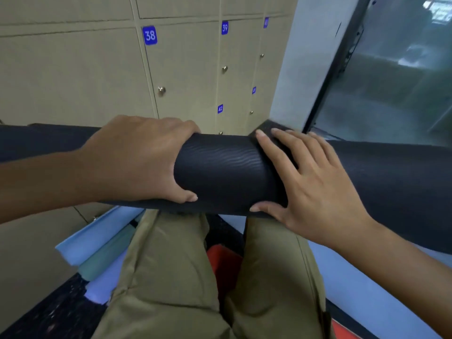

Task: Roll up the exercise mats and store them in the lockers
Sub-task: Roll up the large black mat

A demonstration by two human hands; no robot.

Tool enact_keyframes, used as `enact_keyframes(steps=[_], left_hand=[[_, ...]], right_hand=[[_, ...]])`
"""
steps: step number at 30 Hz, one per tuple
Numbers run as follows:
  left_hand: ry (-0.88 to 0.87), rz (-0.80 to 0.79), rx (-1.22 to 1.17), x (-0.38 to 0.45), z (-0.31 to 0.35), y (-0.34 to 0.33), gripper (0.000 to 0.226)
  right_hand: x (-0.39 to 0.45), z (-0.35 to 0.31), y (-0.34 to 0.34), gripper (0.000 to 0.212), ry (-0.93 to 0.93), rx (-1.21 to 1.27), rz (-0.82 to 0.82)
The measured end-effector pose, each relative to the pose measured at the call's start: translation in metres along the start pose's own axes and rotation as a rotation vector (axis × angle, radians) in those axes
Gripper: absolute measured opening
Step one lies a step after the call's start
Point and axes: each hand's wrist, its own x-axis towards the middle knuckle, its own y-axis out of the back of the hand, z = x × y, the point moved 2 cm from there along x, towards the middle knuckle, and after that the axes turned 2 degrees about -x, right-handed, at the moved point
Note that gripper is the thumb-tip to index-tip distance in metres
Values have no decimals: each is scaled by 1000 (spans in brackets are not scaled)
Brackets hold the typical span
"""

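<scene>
The person's two legs in olive trousers (171,277) fill the bottom of the view, directly below the rolled black mat (220,167), which lies crosswise at waist height and serves as the landmark here. Both ends of the black mat run out of the frame, so its full length cannot be seen.

The left hand (139,162) wraps over the roll left of its middle, fingers curled across the top and out of sight behind it, thumb pressed against the near underside. The right hand (310,179) lies flatter just right of the middle, fingers spread and straight over the mat's loose corner flap (269,128), thumb under the near edge. The hands are apart, with a bare stretch of ribbed mat between them.

Below the black mat and to the left of the legs, three flat mats overlap on the dark floor: a light blue mat (93,238), a teal mat (107,260) and a pale violet mat (102,287), each partly hidden by the trousers. Between the legs shows a red mat (220,263), mostly covered. Another light blue surface (367,289) lies below the black mat on the right.

Beyond the black mat stands a wall of beige lockers (73,69), closed, with blue number plates: 38 (149,35), 39 (224,27), 42 (220,108), and two more too small to read. To their right is a dark-framed glass panel (391,81).
</scene>
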Motion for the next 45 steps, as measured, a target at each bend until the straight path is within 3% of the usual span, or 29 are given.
enact_keyframes(steps=[6,16,21,25,28,30,33,36,40,45], left_hand=[[-22,-297,-37,-48,30,-43,99],[-81,-482,-327,-104,38,-114,97],[-134,-309,-420,-98,33,-110,73],[-380,14,-427,-64,28,-103,50],[-562,213,-235,-26,39,-113,53],[-613,220,-106,-2,48,-124,65],[-632,166,14,23,59,-141,84],[-624,127,3,40,60,-151,82],[-535,-56,-147,64,46,-152,71],[-473,-313,-527,106,30,-141,57]], right_hand=[[-71,-51,-6,107,21,87,-96],[-122,-87,-37,99,51,104,-219],[-130,-93,-45,94,36,83,-202],[-134,-96,-46,93,20,70,-144],[-133,-98,-45,94,18,51,-146],[-133,-100,-44,94,15,41,-152],[-134,-101,-43,94,20,30,-155],[-135,-101,-41,96,28,18,-162],[-135,-100,-39,101,35,11,-164],[-133,-95,-41,104,39,51,-191]])
